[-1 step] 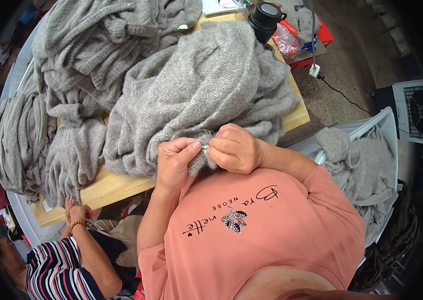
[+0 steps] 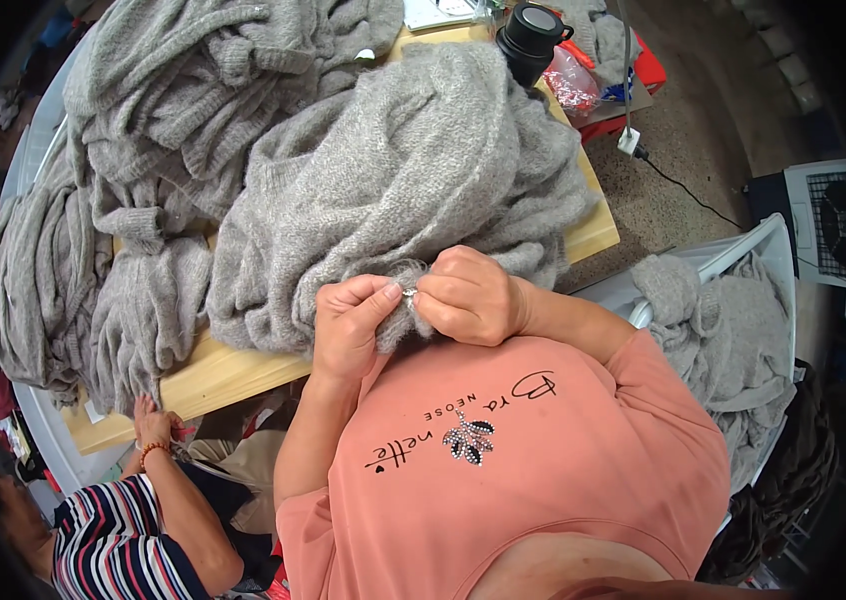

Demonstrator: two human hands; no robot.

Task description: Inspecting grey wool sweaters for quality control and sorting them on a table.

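A bulky grey knit garment (image 2: 393, 170) lies heaped over the near edge of the table, with one bunched part drawn up close to my body. My left hand (image 2: 351, 320) is closed on that part, its thumb pressed against the forefinger. Right beside it, my right hand (image 2: 471, 297) is a fist with its fingertips pinching the same bit of knit. A small pale, shiny thing (image 2: 409, 293) shows between the fingertips of both hands; its kind is too small to tell. Whatever else lies inside the right fist is hidden.
More grey knitwear (image 2: 178, 110) is piled on the wooden table (image 2: 233, 383) at the left. A black flask (image 2: 531, 42) stands at the far right corner. Grey garments fill a white-rimmed bin (image 2: 778, 290) at my right. At lower left a co-worker's hand (image 2: 153, 425) touches hanging knit.
The co-worker's hand at the lower left has shifted slightly. My own hands and the knit between them look almost the same.
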